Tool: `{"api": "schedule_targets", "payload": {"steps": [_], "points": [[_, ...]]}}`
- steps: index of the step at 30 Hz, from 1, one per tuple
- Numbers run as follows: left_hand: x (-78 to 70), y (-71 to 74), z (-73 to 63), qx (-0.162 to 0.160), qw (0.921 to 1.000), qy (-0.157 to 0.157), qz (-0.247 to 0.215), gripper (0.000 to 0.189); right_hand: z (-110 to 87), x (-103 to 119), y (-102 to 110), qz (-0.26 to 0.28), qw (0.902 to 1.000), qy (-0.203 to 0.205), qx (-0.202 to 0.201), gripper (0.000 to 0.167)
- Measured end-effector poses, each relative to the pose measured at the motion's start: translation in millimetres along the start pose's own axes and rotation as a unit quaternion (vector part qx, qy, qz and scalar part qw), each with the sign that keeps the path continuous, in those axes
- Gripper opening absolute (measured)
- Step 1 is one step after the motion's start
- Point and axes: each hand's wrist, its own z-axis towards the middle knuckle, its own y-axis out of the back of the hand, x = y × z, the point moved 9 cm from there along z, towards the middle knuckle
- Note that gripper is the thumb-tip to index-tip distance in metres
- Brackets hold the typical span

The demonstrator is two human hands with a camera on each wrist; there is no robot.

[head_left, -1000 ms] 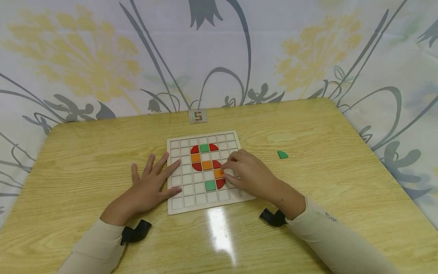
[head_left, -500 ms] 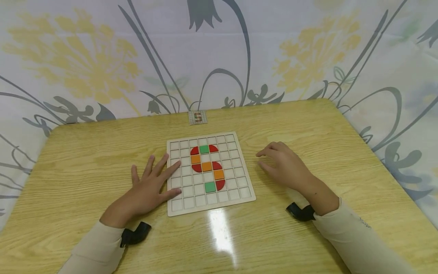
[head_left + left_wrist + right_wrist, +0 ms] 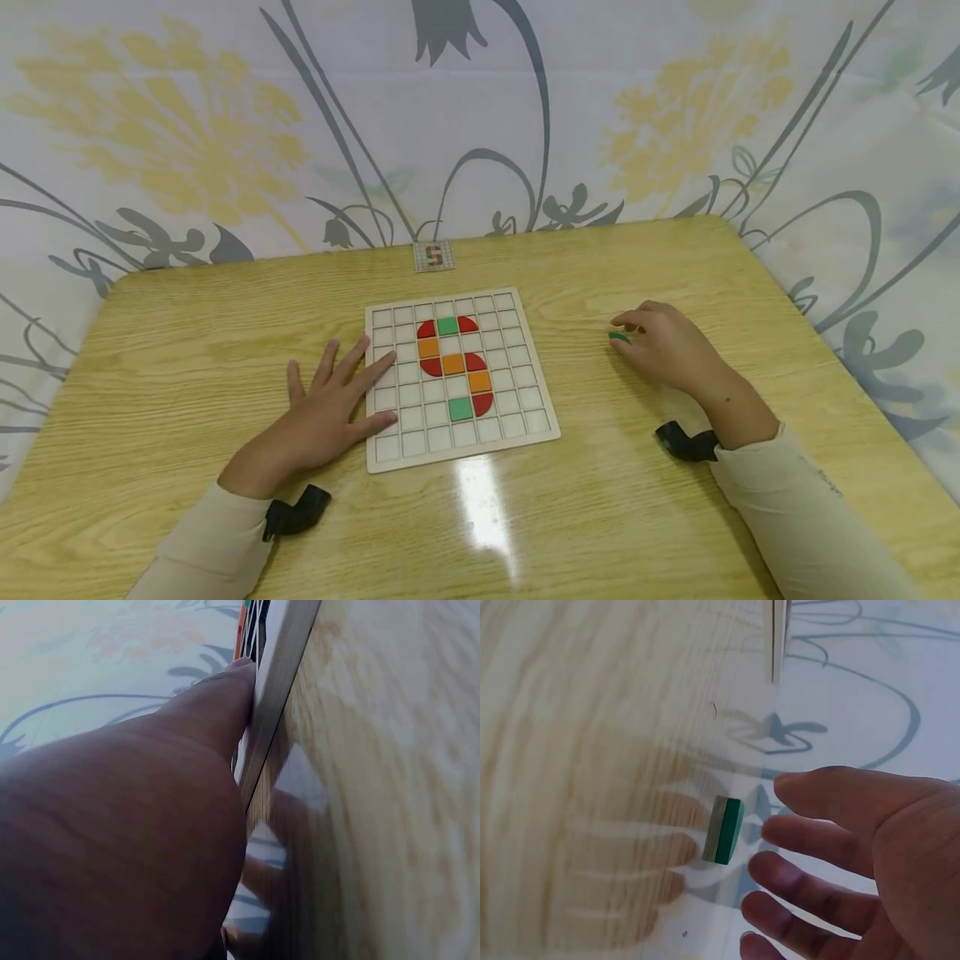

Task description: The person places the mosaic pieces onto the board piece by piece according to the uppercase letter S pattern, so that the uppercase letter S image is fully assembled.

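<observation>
My left hand (image 3: 318, 417) lies spread over the left edge of a pale square grid board (image 3: 387, 450), its thumb and forefinger on the grid cells. Red, orange and green pieces on the board form a curving S-like figure, including an orange square (image 3: 453, 363) in the middle. To the right of the board, my right hand (image 3: 667, 346) hovers over a green quarter-round piece (image 3: 620, 337) on the table. In the right wrist view its fingers are parted and loosely bent, with a small gap to the green piece (image 3: 727, 831).
A small card (image 3: 434, 257) printed with a similar figure lies behind the board, near the table's back edge. Flower-patterned cloth (image 3: 480, 108) hangs behind and beside the wooden table (image 3: 187, 350). A black camera mount (image 3: 296, 512) sits at each wrist.
My right hand has left the board's pieces and moved right to the green quarter-round piece. The left hand has stayed in place on the board.
</observation>
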Motion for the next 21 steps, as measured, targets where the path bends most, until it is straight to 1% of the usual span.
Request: {"api": "schedule_targets", "payload": {"steps": [7,14,21], "points": [[-0.9,-0.1,0.5,0.001,1.0,-0.002,0.001,0.076,2.0,-9.7,-6.1,-0.006,0.9996,-0.006,0.027,0.027],[-0.3,-0.1,0.7,-0.001,1.0,-0.002,0.004,0.077,3.3,-9.8,-7.6,-0.012,0.9997,0.006,0.021,0.023],[0.1,0.0,0.9,0.0,1.0,-0.003,0.001,0.077,3.7,-9.8,-7.8,-0.009,0.9997,-0.004,0.022,0.021]]}}
